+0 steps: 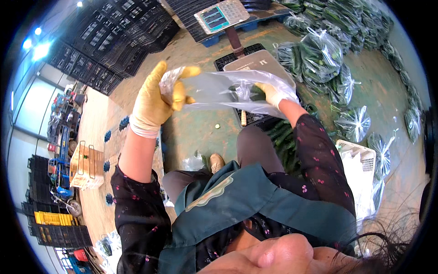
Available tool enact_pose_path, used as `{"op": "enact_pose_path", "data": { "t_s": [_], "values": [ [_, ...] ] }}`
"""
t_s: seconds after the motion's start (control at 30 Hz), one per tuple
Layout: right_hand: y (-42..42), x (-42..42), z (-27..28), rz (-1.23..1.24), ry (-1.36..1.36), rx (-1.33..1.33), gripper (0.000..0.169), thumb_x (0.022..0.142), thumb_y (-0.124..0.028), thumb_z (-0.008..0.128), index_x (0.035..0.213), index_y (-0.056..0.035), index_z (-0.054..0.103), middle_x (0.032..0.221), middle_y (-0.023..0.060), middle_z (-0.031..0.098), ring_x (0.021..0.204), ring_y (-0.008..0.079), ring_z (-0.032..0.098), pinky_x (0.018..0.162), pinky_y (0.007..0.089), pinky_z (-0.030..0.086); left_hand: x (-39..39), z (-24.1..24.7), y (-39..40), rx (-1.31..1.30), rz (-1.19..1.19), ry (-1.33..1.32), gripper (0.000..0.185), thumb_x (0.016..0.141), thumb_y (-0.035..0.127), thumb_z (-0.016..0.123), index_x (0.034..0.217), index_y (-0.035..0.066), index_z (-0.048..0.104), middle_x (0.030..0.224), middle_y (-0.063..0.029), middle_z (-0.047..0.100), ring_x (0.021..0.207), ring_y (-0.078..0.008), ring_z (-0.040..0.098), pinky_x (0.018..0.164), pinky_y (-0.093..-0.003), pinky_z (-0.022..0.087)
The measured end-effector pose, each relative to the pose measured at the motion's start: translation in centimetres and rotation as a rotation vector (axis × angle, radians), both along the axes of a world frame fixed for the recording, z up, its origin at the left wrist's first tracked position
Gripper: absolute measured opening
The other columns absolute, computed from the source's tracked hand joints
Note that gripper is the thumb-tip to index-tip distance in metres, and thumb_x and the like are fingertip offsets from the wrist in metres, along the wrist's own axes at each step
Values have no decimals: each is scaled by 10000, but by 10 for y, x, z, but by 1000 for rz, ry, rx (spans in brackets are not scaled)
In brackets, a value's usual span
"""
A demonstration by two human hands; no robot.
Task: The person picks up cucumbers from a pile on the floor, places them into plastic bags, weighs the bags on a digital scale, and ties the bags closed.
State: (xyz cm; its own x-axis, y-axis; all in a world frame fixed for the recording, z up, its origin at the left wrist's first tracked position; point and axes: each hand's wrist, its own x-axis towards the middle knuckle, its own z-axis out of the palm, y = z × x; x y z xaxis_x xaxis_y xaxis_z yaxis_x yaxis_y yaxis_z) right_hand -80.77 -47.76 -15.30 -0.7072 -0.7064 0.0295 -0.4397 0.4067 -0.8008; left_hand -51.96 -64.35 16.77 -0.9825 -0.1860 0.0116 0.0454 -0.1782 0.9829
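Observation:
A clear plastic bag is stretched sideways in front of me. My left hand, in a yellow glove, grips its bunched end between thumb and fingers. At the other end, my gloved right hand reaches into the bag's wide part, with film around the wrist. Dark green cucumbers show by its fingertips, partly through the film; whether it holds one is unclear. Behind the bag lies the metal platform of a bench scale. A light wooden handle shows below the bag.
Loose cucumbers lie by my right knee. Bagged cucumbers are heaped on the floor to the right. A white plastic basket holds white material. The scale's display stands ahead; black crates are stacked at far left.

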Motion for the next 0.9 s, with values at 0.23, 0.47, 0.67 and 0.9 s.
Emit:
{"op": "enact_pose_path", "data": {
  "t_s": [0.23, 0.47, 0.67, 0.9],
  "values": [
    [1, -74, 87, 110, 731, -85, 603, 757, -241, 702, 1323, -85, 567, 1280, 197, 612, 1169, 325, 593, 1029, 393, 461, -6, -54, -37, 269, 126, -117, 483, 999, 349, 481, 1356, 28, 536, 745, -33, 633, 594, -153, 555, 733, -363, 485],
    [179, 45, 155, 231, -242, -512, 473, 894, -315, 663, 1281, -52, 598, 1227, 141, 642, 1120, 261, 614, 969, 361, 485, -37, -95, 0, 362, -222, -67, 783, 969, 465, 543, 1528, 27, 212, 1176, -228, 634, 834, -245, 640, 739, -399, 567],
    [363, 170, -123, -806, -958, -455, 533, 909, -357, 640, 1333, -47, 556, 1250, 96, 623, 1098, 204, 597, 937, 344, 482, -83, -82, 2, 405, -431, -133, 843, 965, 380, 588, 1561, 40, 98, 1312, -253, 556, 916, -259, 580, 808, -405, 529],
    [353, 307, -316, -1203, -1661, -234, 677, 851, -503, 690, 1322, -48, 516, 1220, 134, 596, 1073, 238, 561, 852, 425, 470, -92, -66, -14, 358, -388, -182, 820, 968, 316, 590, 1563, 42, 97, 1382, -286, 501, 1003, -315, 605, 850, -418, 513]
  ]
}}
